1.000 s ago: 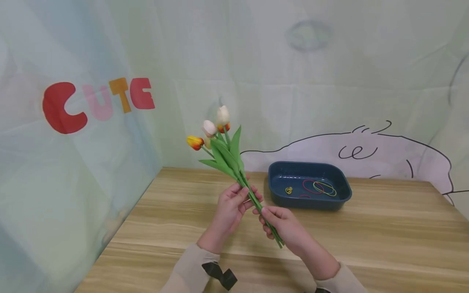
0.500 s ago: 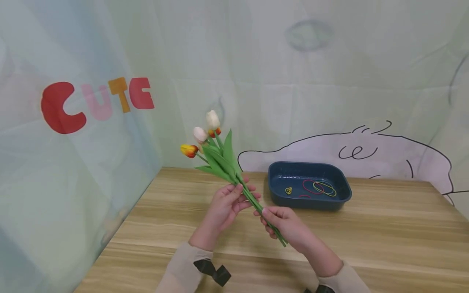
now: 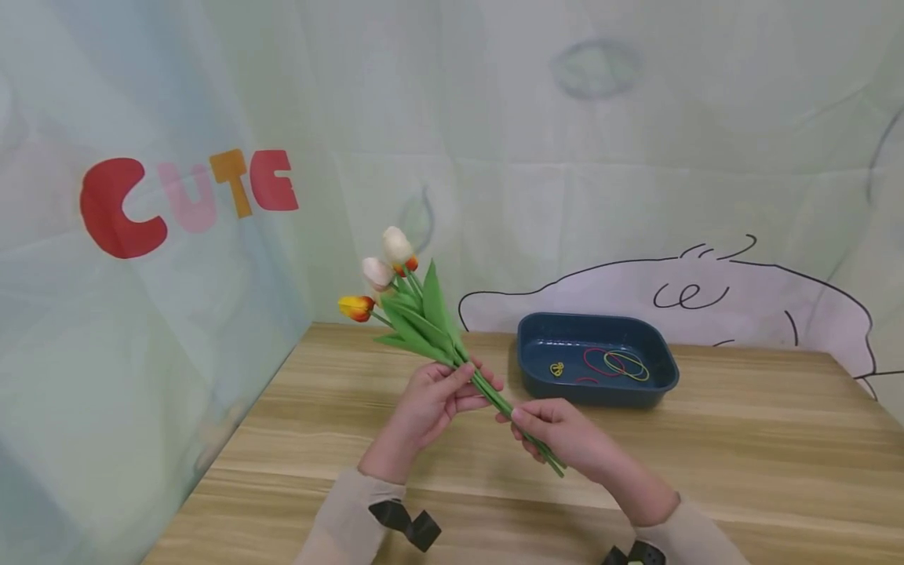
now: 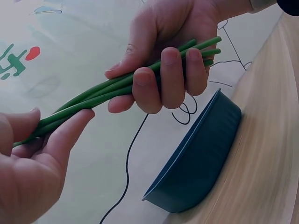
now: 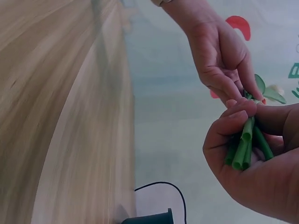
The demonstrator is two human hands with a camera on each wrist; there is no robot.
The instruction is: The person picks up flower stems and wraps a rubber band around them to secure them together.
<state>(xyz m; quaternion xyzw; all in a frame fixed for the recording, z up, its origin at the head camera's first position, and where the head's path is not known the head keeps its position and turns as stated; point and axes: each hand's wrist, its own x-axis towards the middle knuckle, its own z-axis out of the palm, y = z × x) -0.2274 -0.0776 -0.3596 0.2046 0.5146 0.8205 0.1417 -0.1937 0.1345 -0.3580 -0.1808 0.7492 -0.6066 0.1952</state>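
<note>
A bunch of artificial tulips with green stems (image 3: 487,389) is held slantwise above the table, its white, pale pink and orange-yellow heads (image 3: 398,246) at the upper left. My left hand (image 3: 434,400) pinches the stems just below the leaves. Lower down, my right hand (image 3: 565,435) grips them near their cut ends. In the left wrist view, the fingers of my right hand (image 4: 170,60) curl round the stems (image 4: 107,88). Several stem ends (image 5: 243,149) poke out of my right hand (image 5: 261,172) in the right wrist view.
A dark blue tray (image 3: 596,392) stands at the back of the wooden table (image 3: 763,439). Inside lie red and yellow rubber bands (image 3: 625,365) and a small yellow tangle (image 3: 557,369). A printed curtain hangs behind and at the left.
The tulip heads have swung left and down, so the bunch lies at a flatter slant. My left hand has shifted slightly left and my right hand slightly right, both still holding the stems.
</note>
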